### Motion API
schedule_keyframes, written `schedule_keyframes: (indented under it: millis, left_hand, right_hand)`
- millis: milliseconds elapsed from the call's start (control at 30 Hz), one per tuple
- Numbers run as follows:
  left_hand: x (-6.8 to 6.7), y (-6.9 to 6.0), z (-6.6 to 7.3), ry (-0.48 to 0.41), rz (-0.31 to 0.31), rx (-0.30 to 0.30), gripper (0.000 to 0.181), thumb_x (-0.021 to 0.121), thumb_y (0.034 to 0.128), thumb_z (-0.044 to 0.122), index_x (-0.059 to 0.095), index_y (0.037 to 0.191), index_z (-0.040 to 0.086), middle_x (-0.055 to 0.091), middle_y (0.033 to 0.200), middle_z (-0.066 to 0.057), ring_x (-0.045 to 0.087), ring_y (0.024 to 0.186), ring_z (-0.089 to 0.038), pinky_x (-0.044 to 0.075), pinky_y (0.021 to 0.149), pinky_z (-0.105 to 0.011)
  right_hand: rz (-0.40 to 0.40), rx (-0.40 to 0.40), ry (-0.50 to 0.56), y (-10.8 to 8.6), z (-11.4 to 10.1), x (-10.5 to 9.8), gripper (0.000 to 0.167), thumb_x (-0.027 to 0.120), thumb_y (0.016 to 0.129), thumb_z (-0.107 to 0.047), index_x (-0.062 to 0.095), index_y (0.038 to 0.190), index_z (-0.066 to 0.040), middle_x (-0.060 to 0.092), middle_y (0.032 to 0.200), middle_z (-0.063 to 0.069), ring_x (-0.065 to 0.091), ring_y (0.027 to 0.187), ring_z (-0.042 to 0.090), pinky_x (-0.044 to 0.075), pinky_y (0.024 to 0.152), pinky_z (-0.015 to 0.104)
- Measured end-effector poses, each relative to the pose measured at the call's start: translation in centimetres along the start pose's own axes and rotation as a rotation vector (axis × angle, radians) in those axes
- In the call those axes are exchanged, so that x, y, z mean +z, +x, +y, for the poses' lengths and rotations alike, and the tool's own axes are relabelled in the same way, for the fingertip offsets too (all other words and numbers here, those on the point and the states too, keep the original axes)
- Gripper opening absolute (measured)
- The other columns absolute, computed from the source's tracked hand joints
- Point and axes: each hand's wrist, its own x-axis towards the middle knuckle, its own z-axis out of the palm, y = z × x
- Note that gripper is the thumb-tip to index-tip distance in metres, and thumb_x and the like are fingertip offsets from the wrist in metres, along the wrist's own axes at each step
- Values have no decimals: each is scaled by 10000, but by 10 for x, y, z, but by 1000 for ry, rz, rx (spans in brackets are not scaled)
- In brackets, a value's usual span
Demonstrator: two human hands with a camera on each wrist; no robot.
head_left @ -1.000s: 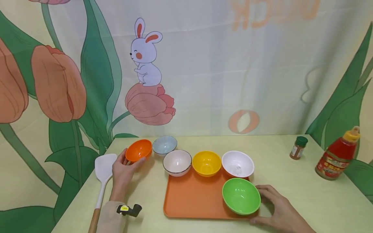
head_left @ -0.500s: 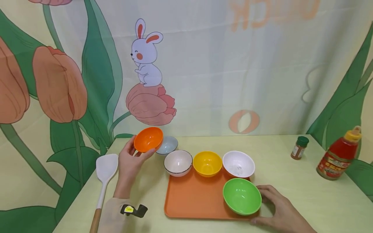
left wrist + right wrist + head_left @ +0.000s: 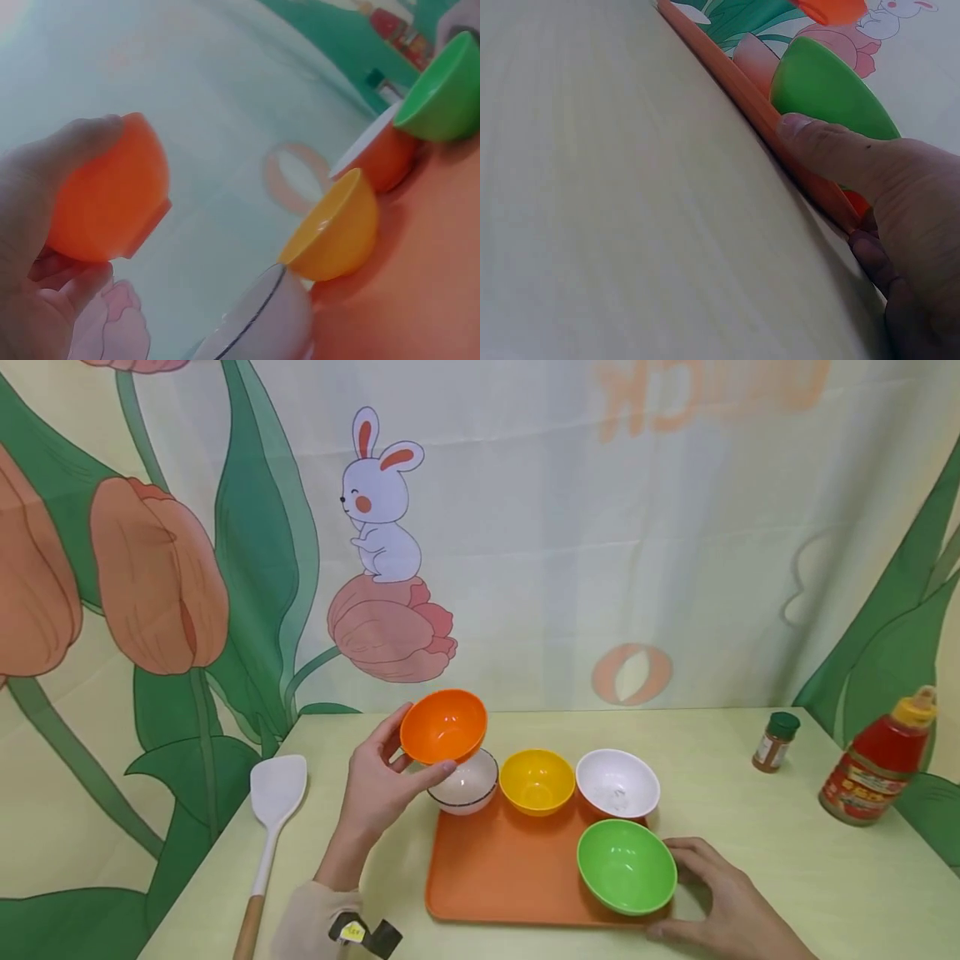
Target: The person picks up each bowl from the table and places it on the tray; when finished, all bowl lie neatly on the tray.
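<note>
My left hand (image 3: pixel 382 795) holds an orange bowl (image 3: pixel 444 727) in the air, thumb on the near side and fingers behind. It tilts over the back left of the orange tray (image 3: pixel 502 881), partly covering a cream bowl (image 3: pixel 467 789) with a dark rim. A yellow bowl (image 3: pixel 537 783) and a white bowl (image 3: pixel 618 783) stand in line to its right. At the tray's front right sits a green bowl (image 3: pixel 627 868). My right hand (image 3: pixel 723 897) grips the tray's corner beside it; in the right wrist view the thumb (image 3: pixel 832 150) presses the tray's rim.
A white spatula (image 3: pixel 277 789) with a wooden handle lies along the table's left side. Farther right stand a small spice jar (image 3: pixel 776 743) with a green lid and a red sauce bottle (image 3: pixel 873 768). A printed curtain (image 3: pixel 525 568) hangs behind the table.
My left hand has lifted the orange bowl and carried it rightward, from the table's left side to above the cream bowl. The grey-blue bowl behind is now hidden. My right hand has stayed put.
</note>
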Motion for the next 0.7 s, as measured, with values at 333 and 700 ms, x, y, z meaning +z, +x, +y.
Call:
schedule_keyframes:
  millis: [333,700]
  left_hand:
    - [31,-32,-1,-16,-181,-54,1026,1052,776,194,524,1656,175,647,1545,2,664,1385,-234,604,1097,-325]
    - [63,-66,-28,-39,-315,-160,1003,1045,801,259,525,1643,99,650,1539,-68,666,1389,-275,589,1111,-314]
  right_hand:
    - [13,-18,-37,0,1,1,961,976,661,-740,701,1433,-239,625,1460,-97,626,1297,158,566,1128,618]
    - [15,-18,-35,0,3,1,968,980,660,-734,698,1440,-235,623,1470,-88,626,1306,179,560,1135,620]
